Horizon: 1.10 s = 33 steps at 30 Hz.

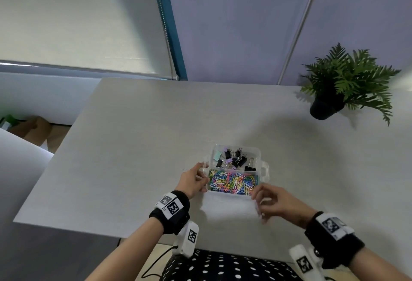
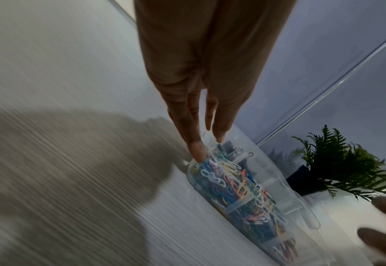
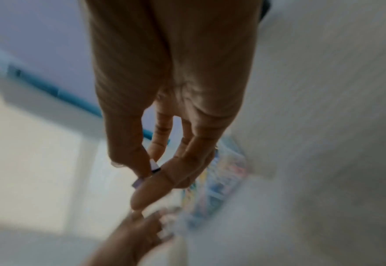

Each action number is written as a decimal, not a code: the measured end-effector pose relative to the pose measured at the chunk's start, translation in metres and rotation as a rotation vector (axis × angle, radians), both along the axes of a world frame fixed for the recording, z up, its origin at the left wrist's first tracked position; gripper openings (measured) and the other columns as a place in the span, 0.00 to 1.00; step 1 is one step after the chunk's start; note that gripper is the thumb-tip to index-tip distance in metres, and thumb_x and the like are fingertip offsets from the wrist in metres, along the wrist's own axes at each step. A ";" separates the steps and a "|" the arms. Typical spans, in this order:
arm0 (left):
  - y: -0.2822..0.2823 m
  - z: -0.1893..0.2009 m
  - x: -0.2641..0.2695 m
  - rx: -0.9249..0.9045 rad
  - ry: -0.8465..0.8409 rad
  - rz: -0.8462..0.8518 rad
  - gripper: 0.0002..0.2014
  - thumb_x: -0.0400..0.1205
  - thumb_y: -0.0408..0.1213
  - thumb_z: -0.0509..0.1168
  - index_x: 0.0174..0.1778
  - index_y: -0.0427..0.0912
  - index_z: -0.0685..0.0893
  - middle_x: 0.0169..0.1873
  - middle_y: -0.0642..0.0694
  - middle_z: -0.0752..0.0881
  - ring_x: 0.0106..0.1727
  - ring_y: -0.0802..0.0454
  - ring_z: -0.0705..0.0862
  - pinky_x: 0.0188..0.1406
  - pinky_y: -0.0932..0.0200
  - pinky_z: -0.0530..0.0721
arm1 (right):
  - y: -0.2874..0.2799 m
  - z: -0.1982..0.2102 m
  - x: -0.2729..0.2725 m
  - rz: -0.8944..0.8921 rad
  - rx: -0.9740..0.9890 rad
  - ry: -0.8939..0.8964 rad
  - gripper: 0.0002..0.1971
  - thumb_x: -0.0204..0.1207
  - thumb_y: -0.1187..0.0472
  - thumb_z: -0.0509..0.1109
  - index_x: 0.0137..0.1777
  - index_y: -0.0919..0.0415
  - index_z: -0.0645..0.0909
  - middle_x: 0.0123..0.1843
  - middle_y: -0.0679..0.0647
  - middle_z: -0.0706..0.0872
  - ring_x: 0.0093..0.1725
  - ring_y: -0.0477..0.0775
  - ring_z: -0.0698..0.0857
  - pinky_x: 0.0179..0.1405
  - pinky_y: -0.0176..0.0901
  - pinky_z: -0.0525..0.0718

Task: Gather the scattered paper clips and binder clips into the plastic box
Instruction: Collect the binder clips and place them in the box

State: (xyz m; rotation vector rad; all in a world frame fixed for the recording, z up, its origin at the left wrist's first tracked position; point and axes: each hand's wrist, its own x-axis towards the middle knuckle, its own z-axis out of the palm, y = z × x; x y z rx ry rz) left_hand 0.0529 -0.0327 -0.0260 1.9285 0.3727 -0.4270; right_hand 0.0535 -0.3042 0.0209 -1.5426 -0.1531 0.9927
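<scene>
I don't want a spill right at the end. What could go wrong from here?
1. The paper clips are heaped near the rim of the plastic box, so closing the lid may trap some or push them out.
2. One binder clip stands with its handles up and may block the lid.
3. The right hand seems to pinch only the lid's corner, and the left hand only touches the box's end, so the box could slide.
</scene>
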 end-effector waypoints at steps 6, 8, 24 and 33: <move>-0.001 0.003 0.000 0.008 0.006 0.000 0.17 0.80 0.27 0.63 0.65 0.41 0.75 0.38 0.47 0.79 0.31 0.54 0.83 0.28 0.71 0.85 | 0.025 0.020 0.072 -0.391 0.139 -0.048 0.12 0.69 0.79 0.67 0.50 0.67 0.74 0.39 0.57 0.77 0.34 0.56 0.81 0.36 0.43 0.89; -0.002 0.003 0.000 0.014 0.006 0.000 0.17 0.80 0.27 0.63 0.65 0.42 0.75 0.39 0.47 0.79 0.33 0.54 0.83 0.28 0.71 0.85 | 0.034 0.014 0.092 -0.408 0.031 -0.148 0.12 0.71 0.78 0.68 0.51 0.67 0.75 0.42 0.60 0.79 0.37 0.58 0.83 0.37 0.43 0.90; -0.002 0.006 0.003 -0.011 0.054 0.016 0.18 0.80 0.24 0.62 0.66 0.41 0.75 0.38 0.46 0.77 0.30 0.50 0.81 0.29 0.67 0.86 | 0.029 -0.020 0.066 0.744 -0.662 -1.383 0.21 0.62 0.73 0.63 0.41 0.44 0.86 0.79 0.59 0.65 0.79 0.67 0.53 0.67 0.67 0.73; -0.004 0.004 0.004 0.025 0.060 0.013 0.18 0.80 0.24 0.61 0.65 0.43 0.75 0.37 0.47 0.79 0.30 0.49 0.82 0.29 0.65 0.86 | 0.070 -0.007 0.073 0.793 -0.551 -1.114 0.27 0.71 0.79 0.62 0.56 0.45 0.83 0.84 0.48 0.45 0.82 0.56 0.36 0.79 0.60 0.43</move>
